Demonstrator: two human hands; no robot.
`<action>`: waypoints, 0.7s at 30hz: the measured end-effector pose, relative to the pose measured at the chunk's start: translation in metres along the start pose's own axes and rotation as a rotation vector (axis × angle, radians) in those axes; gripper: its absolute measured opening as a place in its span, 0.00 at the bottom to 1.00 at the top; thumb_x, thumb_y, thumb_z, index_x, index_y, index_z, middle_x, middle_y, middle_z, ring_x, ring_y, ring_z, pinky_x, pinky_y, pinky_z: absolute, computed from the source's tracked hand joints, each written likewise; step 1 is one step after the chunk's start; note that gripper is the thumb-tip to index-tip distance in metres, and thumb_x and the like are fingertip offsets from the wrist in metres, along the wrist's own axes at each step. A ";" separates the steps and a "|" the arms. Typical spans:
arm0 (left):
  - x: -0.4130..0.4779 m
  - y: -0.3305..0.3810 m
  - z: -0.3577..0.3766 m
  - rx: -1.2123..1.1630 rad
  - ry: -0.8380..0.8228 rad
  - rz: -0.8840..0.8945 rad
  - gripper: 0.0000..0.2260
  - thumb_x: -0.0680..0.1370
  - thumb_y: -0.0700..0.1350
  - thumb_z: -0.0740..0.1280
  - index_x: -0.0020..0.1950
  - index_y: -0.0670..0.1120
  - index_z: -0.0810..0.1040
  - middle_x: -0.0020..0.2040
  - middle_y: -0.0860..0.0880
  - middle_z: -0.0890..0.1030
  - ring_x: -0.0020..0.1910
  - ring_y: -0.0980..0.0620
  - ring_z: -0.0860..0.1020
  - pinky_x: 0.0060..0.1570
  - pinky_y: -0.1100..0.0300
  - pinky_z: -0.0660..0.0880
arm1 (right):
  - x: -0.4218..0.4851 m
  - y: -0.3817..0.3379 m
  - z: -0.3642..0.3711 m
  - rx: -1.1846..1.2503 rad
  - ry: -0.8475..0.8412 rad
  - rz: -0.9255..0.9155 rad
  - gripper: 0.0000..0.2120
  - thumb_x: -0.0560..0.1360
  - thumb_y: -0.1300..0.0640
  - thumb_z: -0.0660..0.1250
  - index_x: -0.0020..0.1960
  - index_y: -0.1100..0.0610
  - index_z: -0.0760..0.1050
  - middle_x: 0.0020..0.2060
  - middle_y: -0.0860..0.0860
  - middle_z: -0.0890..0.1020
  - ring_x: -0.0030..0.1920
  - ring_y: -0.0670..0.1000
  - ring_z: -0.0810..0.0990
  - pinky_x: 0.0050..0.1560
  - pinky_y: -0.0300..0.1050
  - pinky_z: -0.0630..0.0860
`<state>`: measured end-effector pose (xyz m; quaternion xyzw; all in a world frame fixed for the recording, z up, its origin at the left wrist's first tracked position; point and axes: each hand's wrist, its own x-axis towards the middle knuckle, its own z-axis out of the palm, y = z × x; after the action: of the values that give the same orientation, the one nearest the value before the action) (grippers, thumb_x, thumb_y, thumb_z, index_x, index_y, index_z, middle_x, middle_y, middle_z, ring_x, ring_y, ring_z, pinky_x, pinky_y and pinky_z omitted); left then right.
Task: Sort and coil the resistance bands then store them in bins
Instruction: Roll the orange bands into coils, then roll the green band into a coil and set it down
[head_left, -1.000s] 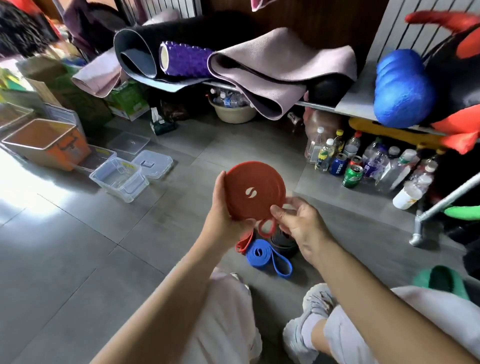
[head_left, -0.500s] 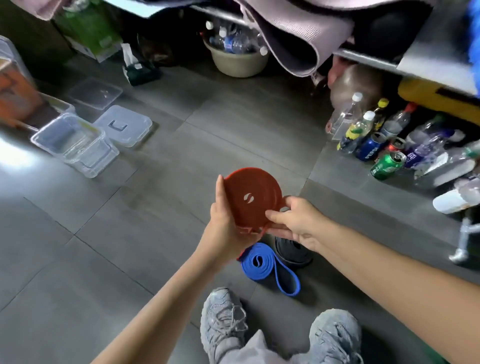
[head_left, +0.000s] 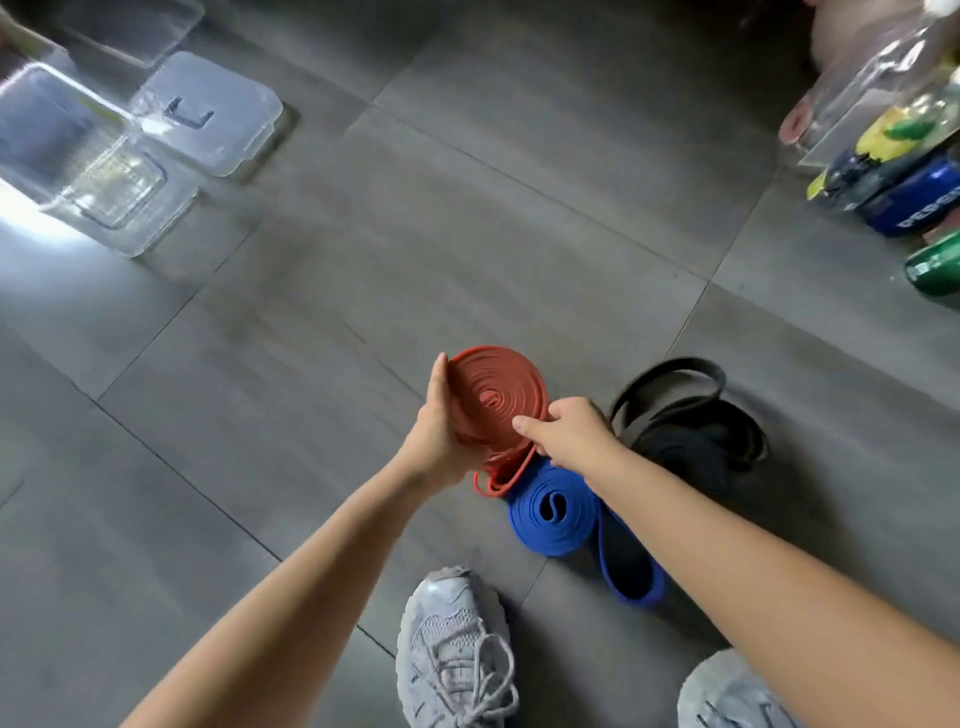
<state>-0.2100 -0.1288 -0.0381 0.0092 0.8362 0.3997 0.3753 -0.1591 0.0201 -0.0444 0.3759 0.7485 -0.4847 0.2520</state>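
Note:
A red resistance band (head_left: 493, 397), wound into a flat coil, is held above the grey floor. My left hand (head_left: 441, 431) grips the coil's left edge. My right hand (head_left: 566, 434) pinches its lower right rim, and a loose red tail hangs below the coil. Under my right wrist a blue band (head_left: 550, 512) lies partly coiled on the floor, its loose loop trailing toward my shoe. A black band (head_left: 691, 431) lies in an untidy heap to the right. Clear plastic bins (head_left: 88, 176) stand at the far left.
A clear lid (head_left: 208, 111) lies beside the bins. Bottles and cans (head_left: 904, 171) crowd the right edge. My grey shoes (head_left: 452, 649) are at the bottom, close to the blue band. Grey floor tiles (head_left: 415, 234) stretch between the bands and the bins.
The view has tilted down to the floor. The red coil has turned from its flat printed side to show its spiral, and both hands have stayed on it.

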 end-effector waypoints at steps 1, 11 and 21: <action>0.004 -0.005 0.005 0.023 -0.014 -0.035 0.52 0.67 0.34 0.72 0.76 0.55 0.38 0.68 0.42 0.69 0.60 0.40 0.75 0.52 0.52 0.76 | 0.005 0.004 0.004 0.002 0.004 0.014 0.13 0.72 0.51 0.70 0.41 0.62 0.76 0.35 0.58 0.79 0.37 0.56 0.76 0.46 0.53 0.78; 0.020 -0.015 0.012 0.406 -0.012 -0.157 0.49 0.68 0.48 0.73 0.75 0.62 0.42 0.59 0.40 0.66 0.46 0.38 0.78 0.49 0.50 0.77 | 0.006 0.031 0.020 0.014 0.095 -0.119 0.26 0.72 0.59 0.69 0.67 0.49 0.67 0.37 0.46 0.79 0.43 0.52 0.78 0.47 0.45 0.74; 0.000 -0.016 0.027 0.734 0.197 0.079 0.43 0.69 0.55 0.71 0.76 0.51 0.50 0.72 0.44 0.58 0.69 0.41 0.60 0.66 0.50 0.62 | -0.013 0.049 -0.006 -0.034 0.015 -0.190 0.31 0.74 0.55 0.67 0.74 0.52 0.60 0.39 0.45 0.81 0.46 0.49 0.79 0.54 0.45 0.74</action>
<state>-0.1885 -0.1217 -0.0595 0.1368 0.9548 0.0866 0.2494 -0.1116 0.0334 -0.0585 0.3026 0.7908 -0.4909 0.2054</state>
